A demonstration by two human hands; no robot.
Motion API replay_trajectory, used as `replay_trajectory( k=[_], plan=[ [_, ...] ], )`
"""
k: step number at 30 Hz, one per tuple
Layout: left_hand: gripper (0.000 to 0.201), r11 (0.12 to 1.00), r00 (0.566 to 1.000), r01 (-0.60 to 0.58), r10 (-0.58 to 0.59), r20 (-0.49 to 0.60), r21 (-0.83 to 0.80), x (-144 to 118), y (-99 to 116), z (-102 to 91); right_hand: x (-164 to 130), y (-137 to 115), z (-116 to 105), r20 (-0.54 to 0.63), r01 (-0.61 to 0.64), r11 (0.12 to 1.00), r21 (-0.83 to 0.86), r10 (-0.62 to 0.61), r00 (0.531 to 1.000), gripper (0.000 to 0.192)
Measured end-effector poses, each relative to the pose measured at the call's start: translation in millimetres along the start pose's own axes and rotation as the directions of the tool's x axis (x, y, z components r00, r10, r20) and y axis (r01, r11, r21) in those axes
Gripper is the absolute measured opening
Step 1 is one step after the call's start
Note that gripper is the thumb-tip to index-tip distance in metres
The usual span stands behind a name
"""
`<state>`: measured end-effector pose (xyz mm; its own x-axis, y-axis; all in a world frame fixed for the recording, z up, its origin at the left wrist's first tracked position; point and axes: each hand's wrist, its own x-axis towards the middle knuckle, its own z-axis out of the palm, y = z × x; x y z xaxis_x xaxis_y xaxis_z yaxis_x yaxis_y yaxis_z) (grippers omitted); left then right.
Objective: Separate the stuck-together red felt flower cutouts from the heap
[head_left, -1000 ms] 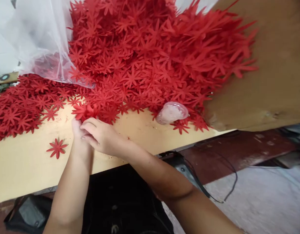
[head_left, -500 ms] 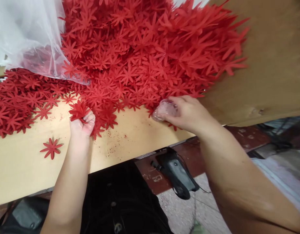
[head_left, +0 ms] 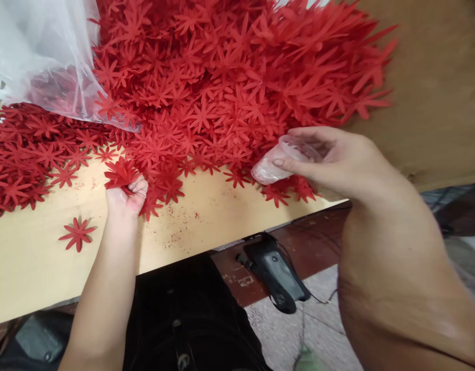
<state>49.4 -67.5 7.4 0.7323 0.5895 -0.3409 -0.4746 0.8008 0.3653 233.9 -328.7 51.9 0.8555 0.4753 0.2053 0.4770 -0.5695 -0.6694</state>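
Note:
My left hand (head_left: pixel 130 196) is closed around a small bunch of red fabric petal cut-outs (head_left: pixel 120 173) just above the table. Between the thumb and fingers of my right hand (head_left: pixel 330 159) is a clear plastic cup (head_left: pixel 276 161), tilted on its side with its base toward the left. Whitish residue shows on the cup's wall. Behind both hands rises a large heap of red star-shaped petal cut-outs (head_left: pixel 206 98). One loose red petal cut-out (head_left: pixel 77 235) lies flat on the table, left of my left forearm.
A translucent plastic bag (head_left: pixel 60 67) lies over the heap at the upper left. Brown cardboard (head_left: pixel 426 93) borders the right side. The pale tabletop (head_left: pixel 206 216) carries red specks. Below its edge, a black strapped device (head_left: pixel 278 273) is near the floor.
My right hand has moved right and turned, bringing the cup onto its side so its wall shows. My left hand keeps its hold on the petals, nearly still.

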Motion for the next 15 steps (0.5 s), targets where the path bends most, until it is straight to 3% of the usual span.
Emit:
replay_trajectory(
  k=[7,12,15],
  plan=[
    [0.042,1.0,0.999,0.009,-0.008,-0.041,0.01,-3.3,-1.2,3.6,-3.9,-14.9,2.0,0.016,-0.055,0.997,0.055,0.055,0.998,0.056],
    [0.038,0.999,0.999,0.005,-0.003,-0.049,0.043,-3.5,-0.9,4.9,-6.4,-5.8,10.8,-0.006,0.128,0.992,-0.007,-0.128,0.992,0.058],
    [0.039,0.995,0.999,0.028,-0.024,-0.043,0.092,-3.0,-0.5,5.9,-7.0,6.3,17.2,-0.008,0.155,0.987,-0.036,-0.155,0.988,0.059]
  ],
)
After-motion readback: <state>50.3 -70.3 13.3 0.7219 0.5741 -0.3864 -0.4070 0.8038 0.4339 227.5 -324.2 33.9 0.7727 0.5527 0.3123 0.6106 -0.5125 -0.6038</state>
